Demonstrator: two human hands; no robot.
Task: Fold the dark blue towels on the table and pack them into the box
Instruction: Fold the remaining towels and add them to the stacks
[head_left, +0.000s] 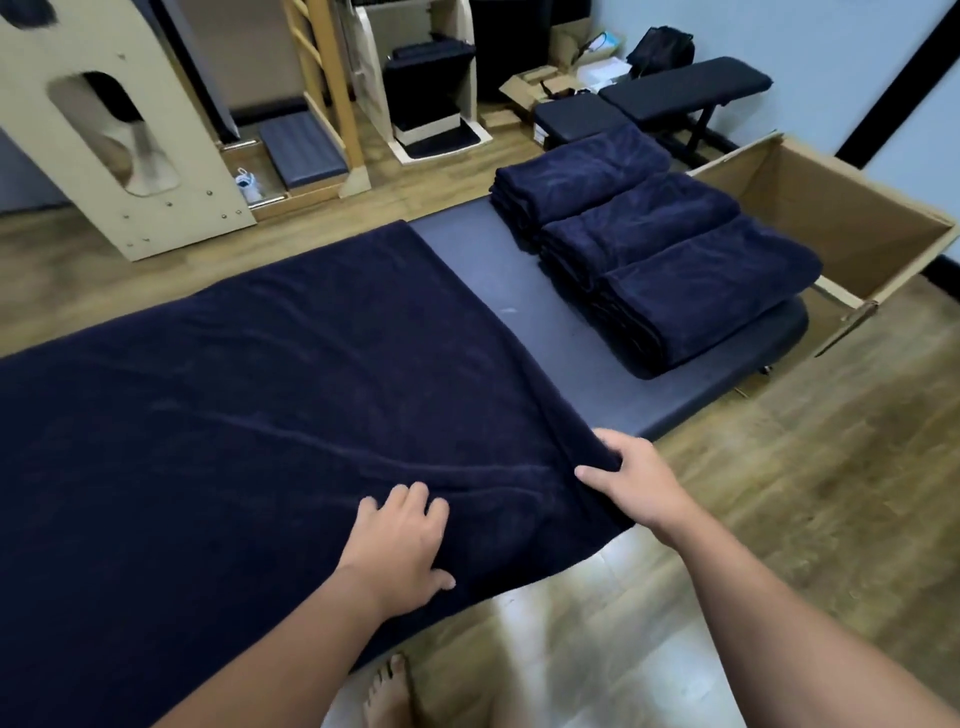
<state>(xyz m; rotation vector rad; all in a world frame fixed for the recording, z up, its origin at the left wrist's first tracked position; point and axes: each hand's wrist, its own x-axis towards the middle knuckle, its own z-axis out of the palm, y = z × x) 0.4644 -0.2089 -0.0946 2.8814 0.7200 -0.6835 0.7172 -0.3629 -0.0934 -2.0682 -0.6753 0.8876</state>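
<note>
Your right hand (631, 480) is pinching the near right corner of the spread towel (249, 395), thumb on top and fingers curled under the bunched edge, right where the cloth hangs off the table (524, 291). Your left hand (400, 545) isn't gripping anything; it lies flat on the towel just beside the right one, fingers spread a bit, pressing the fabric down. A few wrinkles run out from under both hands.

That towel is still fully open and covers most of the table on your left, so I'd say you're at the very start of folding this one, with the first fold not made yet.

Progress-wise, three piles of folded towels (654, 244) sit in a row at the far right end of the table, overlapping each other a little. The cardboard box (852, 208) stands open on the floor just past that end, and what I can see of its inside looks bare, though its bottom is partly hidden. So by my guess folding is well along, but packing hasn't started.
</note>
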